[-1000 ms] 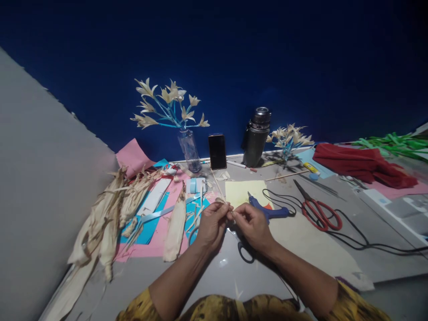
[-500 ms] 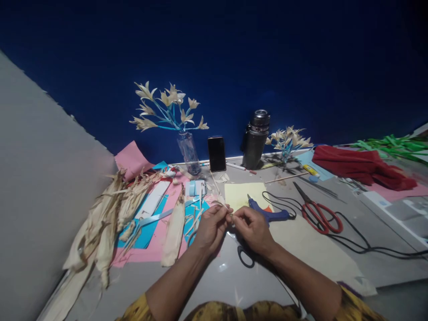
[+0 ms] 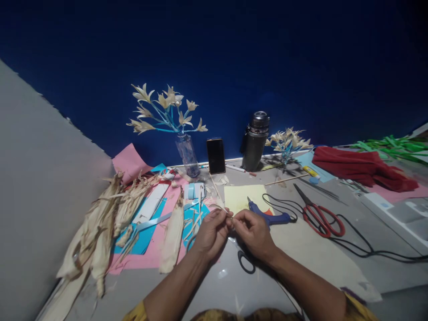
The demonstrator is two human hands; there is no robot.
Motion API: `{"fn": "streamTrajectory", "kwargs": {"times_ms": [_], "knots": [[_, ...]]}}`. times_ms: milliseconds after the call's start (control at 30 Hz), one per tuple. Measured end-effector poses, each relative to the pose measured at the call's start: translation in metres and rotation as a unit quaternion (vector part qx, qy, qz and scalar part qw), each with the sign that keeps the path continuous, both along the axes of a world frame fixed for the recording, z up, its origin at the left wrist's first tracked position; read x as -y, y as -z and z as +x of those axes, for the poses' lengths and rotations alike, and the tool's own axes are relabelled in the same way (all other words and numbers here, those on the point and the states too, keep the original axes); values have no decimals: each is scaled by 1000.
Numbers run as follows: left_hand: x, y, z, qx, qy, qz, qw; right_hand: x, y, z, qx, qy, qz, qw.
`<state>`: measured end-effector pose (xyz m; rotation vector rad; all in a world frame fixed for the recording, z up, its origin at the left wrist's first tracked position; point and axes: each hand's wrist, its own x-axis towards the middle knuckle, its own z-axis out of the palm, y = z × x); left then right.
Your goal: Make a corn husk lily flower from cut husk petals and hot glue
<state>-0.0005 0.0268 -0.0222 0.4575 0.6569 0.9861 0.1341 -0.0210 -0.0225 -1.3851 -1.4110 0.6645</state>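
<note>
Close together over the middle of the table, my two hands meet fingertip to fingertip. My left hand (image 3: 214,229) pinches a small pale corn husk piece (image 3: 220,207), whose thin end sticks out above the fingers. My right hand (image 3: 252,229) is closed in a pinch at the same piece, though its fingers hide most of what they grip. Below the hands lie scissors with a dark handle (image 3: 246,262), partly covered. A blue glue gun (image 3: 270,217) rests just beyond my right hand, near a yellow paper sheet (image 3: 239,196).
Dried corn husks (image 3: 100,232) and pink paper (image 3: 152,254) cover the left. Husk flowers stand in a clear bottle (image 3: 187,156) by a phone (image 3: 216,156) and a flask (image 3: 256,140). Red-handled scissors (image 3: 323,220), a black cord (image 3: 384,255) and red cloth (image 3: 357,165) lie right.
Both hands stay pinched together at the husk piece, with only slight finger movement. The piece's protruding end lies somewhat lower, and the view has shifted a little.
</note>
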Motion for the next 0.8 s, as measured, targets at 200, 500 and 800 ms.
{"fn": "streamTrajectory", "kwargs": {"times_ms": [200,500,800], "knots": [[-1,2,0,14,0,-6,1000,0,0,0,-5,-2,-11,1000],[1,0,0,-50,10,20,998,-1,1,0,-15,0,-11,1000],[4,-3,4,-91,4,72,993,-2,-6,-4,-113,-2,-77,991]]}}
